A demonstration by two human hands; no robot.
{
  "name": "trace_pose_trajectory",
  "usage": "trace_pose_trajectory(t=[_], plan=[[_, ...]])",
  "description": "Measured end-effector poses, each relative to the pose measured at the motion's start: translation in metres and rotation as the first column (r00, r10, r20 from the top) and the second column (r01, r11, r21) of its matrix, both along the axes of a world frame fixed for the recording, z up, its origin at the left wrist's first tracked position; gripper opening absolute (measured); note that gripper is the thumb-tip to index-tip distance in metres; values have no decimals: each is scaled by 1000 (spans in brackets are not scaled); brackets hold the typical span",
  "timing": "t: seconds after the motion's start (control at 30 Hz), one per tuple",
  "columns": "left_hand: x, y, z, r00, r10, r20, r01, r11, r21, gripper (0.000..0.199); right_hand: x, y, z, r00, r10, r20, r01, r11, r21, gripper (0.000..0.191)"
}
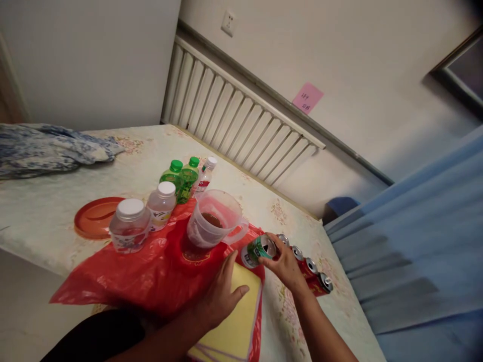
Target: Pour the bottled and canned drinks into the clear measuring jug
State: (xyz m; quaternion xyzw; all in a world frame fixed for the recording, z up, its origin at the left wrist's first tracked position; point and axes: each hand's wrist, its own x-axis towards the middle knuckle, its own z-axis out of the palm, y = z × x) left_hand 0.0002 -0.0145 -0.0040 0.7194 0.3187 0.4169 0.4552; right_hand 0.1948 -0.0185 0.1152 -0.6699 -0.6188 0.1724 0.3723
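My right hand (285, 264) is wrapped round an opened green and white drink can (254, 251), thumb on the near side and fingers on the far side. The can stands near the right edge of a red plastic sheet (128, 281). Fingers apart and holding nothing, my left hand (224, 296) hovers over or rests on a yellow cloth (237, 306); I cannot tell whether it touches. Beyond the left hand is a translucent measuring jug (204, 234) with brown liquid inside, its handle toward the green can.
Several red cans (310, 269) stand in a row right of my right hand. Left of the jug are two white-lidded jars (130, 229), two green bottles (186, 183), a white-capped bottle (204, 180) and an orange lid (92, 221). A radiator (234, 115) lines the wall.
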Motion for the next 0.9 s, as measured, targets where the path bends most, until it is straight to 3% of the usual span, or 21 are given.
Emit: trace_pose_trajectory(t=[0.2,0.43,0.57,0.77,0.9], plan=[[-5,10,6,985,-124,116,137,985,-102,84,-38,-35,0,995,92,-21,-93,995,-32,70],[-25,15,14,947,-226,228,263,953,-152,75,-54,-40,-3,983,156,-96,-166,981,-105,71],[-36,16,27,961,-209,182,246,946,-212,70,-45,-22,-4,931,147,-333,-185,979,-86,65],[-43,15,38,973,-194,126,221,942,-253,71,-45,30,-14,811,50,-583,14,994,105,50],[-46,17,33,973,-209,97,227,940,-253,77,-62,57,-17,796,185,-577,-162,983,91,43]])
